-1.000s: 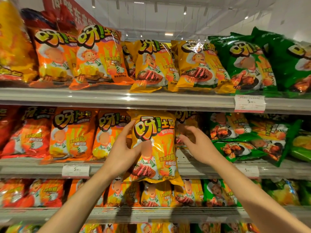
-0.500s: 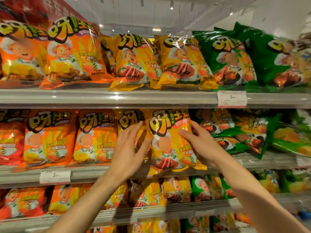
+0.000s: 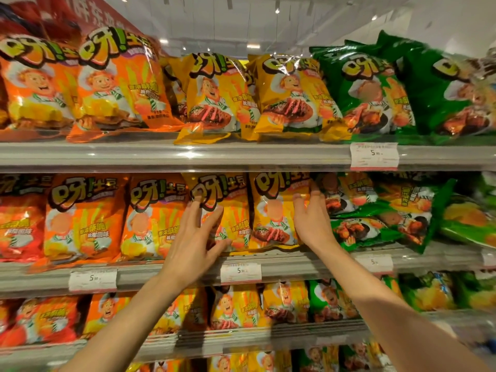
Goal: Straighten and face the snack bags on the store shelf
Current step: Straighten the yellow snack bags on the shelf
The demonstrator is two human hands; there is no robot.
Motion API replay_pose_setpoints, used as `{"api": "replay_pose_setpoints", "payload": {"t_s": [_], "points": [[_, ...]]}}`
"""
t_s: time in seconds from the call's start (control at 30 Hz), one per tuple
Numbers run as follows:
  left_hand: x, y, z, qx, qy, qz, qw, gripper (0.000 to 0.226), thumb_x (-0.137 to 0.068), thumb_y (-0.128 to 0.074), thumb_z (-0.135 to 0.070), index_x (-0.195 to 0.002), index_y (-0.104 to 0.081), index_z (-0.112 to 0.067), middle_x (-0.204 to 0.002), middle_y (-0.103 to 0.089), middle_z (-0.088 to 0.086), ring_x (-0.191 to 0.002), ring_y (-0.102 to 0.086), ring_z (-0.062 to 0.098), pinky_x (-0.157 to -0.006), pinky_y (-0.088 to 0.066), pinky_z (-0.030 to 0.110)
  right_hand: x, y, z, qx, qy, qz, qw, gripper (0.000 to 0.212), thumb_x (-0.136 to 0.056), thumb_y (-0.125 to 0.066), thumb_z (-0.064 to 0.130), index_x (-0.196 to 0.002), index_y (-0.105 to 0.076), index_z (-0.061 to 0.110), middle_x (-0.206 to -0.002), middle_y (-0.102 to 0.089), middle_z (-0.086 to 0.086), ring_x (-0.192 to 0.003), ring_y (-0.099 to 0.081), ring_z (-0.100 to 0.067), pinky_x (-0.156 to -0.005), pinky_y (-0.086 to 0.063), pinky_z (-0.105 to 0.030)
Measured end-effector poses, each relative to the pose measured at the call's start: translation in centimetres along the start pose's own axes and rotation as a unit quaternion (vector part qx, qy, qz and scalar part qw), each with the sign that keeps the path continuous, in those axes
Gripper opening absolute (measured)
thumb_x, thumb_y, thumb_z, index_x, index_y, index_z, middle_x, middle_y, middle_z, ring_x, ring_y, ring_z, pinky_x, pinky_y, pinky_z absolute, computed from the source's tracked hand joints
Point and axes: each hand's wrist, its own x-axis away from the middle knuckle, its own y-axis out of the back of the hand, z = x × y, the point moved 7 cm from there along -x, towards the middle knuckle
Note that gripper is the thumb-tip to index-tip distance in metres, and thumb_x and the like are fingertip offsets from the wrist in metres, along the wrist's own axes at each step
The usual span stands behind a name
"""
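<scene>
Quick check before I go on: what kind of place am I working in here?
Most likely a supermarket or convenience store snack aisle. Tiered metal shelves carry rows of the same brand's snack bags in orange, yellow and green, and price tags are clipped along the shelf edges.

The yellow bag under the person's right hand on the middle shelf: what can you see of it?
The yellow bag is a glossy, puffy foil-like snack pack printed with big outlined characters on top, a cartoon chef and grilled meat below. It stands upright and front-facing on the middle shelf, beside another yellow bag. The right hand lies with spread fingers along its right edge.
</scene>
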Motion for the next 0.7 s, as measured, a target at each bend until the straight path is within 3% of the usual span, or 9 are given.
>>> {"api": "replay_pose_setpoints", "payload": {"t_s": [0.13,0.27,0.37,0.57,0.7], "points": [[0.2,-0.1,0.3,-0.017,-0.004,0.008,1.0,0.071,-0.092,-0.052,-0.058,-0.155,-0.03,-0.034,-0.168,0.002,0.005,-0.154,0.003,0.028,-0.121,-0.017,0.049,1.4,0.0,0.4,0.071,0.052,-0.013,0.996,0.057,-0.105,-0.033,0.035,-0.152,-0.022,0.004,-0.157,-0.019,-0.022,-0.146,-0.021,-0.034,-0.115,-0.023,-0.042],[0.2,0.4,-1.0,-0.121,-0.078,-0.049,0.988,0.057,-0.096,-0.053,-0.051,-0.146,-0.048,-0.023,-0.163,-0.024,0.014,-0.153,-0.013,0.034,-0.118,-0.023,0.055,4.7,-1.2,1.6,0.162,0.179,0.0,0.97,0.063,-0.103,-0.034,0.05,-0.156,-0.016,0.021,-0.165,0.001,-0.013,-0.152,0.006,-0.026,-0.123,-0.007,-0.045],[0.1,-0.1,-1.7,-0.147,-0.108,-0.037,0.983,0.059,-0.096,-0.042,-0.052,-0.146,-0.048,-0.022,-0.16,-0.033,0.01,-0.151,-0.021,0.03,-0.118,-0.025,0.051,5.8,-3.1,0.4,0.249,0.188,0.032,0.949,0.079,-0.097,-0.028,0.068,-0.157,0.006,0.03,-0.163,0.021,-0.008,-0.147,0.029,-0.019,-0.122,0.01,-0.044],[0.0,-0.4,-1.5,-0.121,-0.101,-0.021,0.987,0.061,-0.097,-0.04,-0.053,-0.149,-0.044,-0.023,-0.162,-0.03,0.007,-0.153,-0.018,0.027,-0.12,-0.021,0.049,5.4,-3.6,-0.3,0.265,0.157,0.011,0.951,0.082,-0.094,-0.024,0.072,-0.157,0.009,0.03,-0.164,0.019,-0.007,-0.147,0.029,-0.019,-0.122,0.011,-0.045],[0.1,0.5,-1.5,-0.09,-0.116,-0.023,0.989,0.056,-0.095,-0.042,-0.05,-0.143,-0.052,-0.023,-0.157,-0.04,0.005,-0.15,-0.026,0.027,-0.119,-0.024,0.052,6.1,-3.2,0.1,0.206,0.154,0.035,0.966,0.082,-0.095,-0.035,0.069,-0.156,0.008,0.035,-0.163,0.023,0.001,-0.146,0.03,-0.014,-0.122,0.008,-0.044]]}}
